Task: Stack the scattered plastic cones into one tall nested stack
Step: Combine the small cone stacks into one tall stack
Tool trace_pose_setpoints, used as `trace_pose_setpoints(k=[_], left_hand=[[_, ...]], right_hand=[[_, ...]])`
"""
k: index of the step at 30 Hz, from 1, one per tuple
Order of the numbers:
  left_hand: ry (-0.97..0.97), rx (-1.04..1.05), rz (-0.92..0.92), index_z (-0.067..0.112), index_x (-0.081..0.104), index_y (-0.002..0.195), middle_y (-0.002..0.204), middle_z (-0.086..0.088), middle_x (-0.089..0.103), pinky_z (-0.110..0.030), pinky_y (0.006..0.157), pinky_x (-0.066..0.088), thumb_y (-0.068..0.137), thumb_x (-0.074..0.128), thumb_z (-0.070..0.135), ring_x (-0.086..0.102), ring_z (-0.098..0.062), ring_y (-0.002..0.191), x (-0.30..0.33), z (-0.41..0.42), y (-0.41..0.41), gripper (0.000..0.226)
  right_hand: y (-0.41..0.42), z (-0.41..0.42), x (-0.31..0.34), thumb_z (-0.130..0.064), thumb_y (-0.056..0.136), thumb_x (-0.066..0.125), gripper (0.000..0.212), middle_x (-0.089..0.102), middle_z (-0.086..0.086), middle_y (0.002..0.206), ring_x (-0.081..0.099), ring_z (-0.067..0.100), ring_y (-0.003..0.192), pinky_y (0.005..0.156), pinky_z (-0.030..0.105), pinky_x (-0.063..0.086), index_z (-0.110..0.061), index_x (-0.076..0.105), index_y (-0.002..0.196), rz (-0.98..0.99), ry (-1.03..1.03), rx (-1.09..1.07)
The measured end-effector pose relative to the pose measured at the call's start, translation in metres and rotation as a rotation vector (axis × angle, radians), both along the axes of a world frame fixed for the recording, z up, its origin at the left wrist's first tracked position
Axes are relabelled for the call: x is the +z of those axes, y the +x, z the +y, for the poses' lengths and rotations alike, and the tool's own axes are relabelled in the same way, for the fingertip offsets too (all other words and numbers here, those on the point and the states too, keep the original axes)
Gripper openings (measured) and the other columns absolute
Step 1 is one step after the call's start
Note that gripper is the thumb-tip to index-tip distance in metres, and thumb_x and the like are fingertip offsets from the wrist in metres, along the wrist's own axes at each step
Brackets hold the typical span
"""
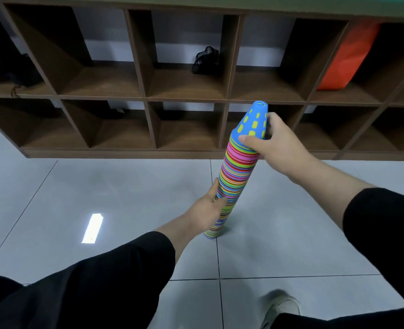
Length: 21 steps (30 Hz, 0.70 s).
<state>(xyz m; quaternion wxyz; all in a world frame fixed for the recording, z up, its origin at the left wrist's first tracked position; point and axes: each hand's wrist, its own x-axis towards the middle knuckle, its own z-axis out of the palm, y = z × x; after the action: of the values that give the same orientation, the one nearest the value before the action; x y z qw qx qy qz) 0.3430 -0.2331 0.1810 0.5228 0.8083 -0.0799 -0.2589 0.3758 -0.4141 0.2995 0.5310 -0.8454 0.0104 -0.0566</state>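
A tall nested stack of many-coloured plastic cones (234,176) stands on the grey tiled floor, leaning slightly to the right. Its top cone (253,122) is blue with yellow showing through its holes. My right hand (277,148) grips the stack just under that blue cone, thumb across the front. My left hand (208,205) holds the lower part of the stack from the left, fingers curled round it. No loose cones are in view.
A dark wooden cubby shelf (146,98) runs along the wall behind the stack. One cubby holds a black object (205,60), another an orange bag (345,58). A white shoe (281,307) shows at the bottom right on the tiled floor (101,181).
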Motion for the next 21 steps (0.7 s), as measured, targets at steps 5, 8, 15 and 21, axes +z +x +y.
trace_pose_setpoints(k=[5, 8, 15, 21], left_hand=[[0.055, -0.103, -0.073, 0.042, 0.007, 0.152, 0.132, 0.016, 0.043, 0.007, 0.07, 0.03, 0.104, 0.045, 0.019, 0.042, -0.004, 0.111, -0.027, -0.018, 0.001, 0.066], [0.038, -0.087, -0.032, 0.038, 0.019, 0.154, 0.128, 0.012, 0.051, -0.008, 0.076, 0.039, 0.102, 0.05, 0.024, 0.047, -0.011, 0.105, -0.05, -0.029, 0.003, 0.063], [0.213, 0.375, 0.355, 0.012, 0.031, 0.148, 0.11, -0.017, 0.058, -0.033, 0.074, 0.049, 0.094, 0.054, 0.029, 0.058, -0.031, 0.092, -0.136, -0.029, 0.014, 0.061], [0.061, 0.533, 0.624, 0.013, 0.047, 0.13, 0.126, -0.01, 0.049, -0.044, 0.086, 0.048, 0.096, 0.053, 0.044, 0.052, -0.029, 0.114, -0.186, -0.037, 0.033, 0.046]], right_hand=[[0.002, -0.047, -0.006, -0.025, 0.086, 0.076, 0.047, 0.068, 0.001, 0.116, 0.07, 0.017, 0.102, 0.086, 0.045, 0.06, -0.022, 0.05, 0.125, 0.038, 0.161, -0.008], [0.004, -0.073, -0.014, -0.024, 0.087, 0.074, 0.042, 0.068, 0.004, 0.118, 0.07, 0.019, 0.104, 0.088, 0.046, 0.058, -0.025, 0.051, 0.123, 0.031, 0.249, -0.059], [0.01, -0.119, -0.045, -0.019, 0.094, 0.064, 0.036, 0.066, 0.009, 0.122, 0.067, 0.024, 0.11, 0.094, 0.045, 0.056, -0.017, 0.05, 0.128, -0.018, 0.432, -0.2], [0.02, -0.157, -0.064, -0.02, 0.096, 0.061, 0.039, 0.064, 0.01, 0.127, 0.065, 0.023, 0.114, 0.096, 0.047, 0.054, -0.014, 0.049, 0.133, -0.014, 0.507, -0.277]])
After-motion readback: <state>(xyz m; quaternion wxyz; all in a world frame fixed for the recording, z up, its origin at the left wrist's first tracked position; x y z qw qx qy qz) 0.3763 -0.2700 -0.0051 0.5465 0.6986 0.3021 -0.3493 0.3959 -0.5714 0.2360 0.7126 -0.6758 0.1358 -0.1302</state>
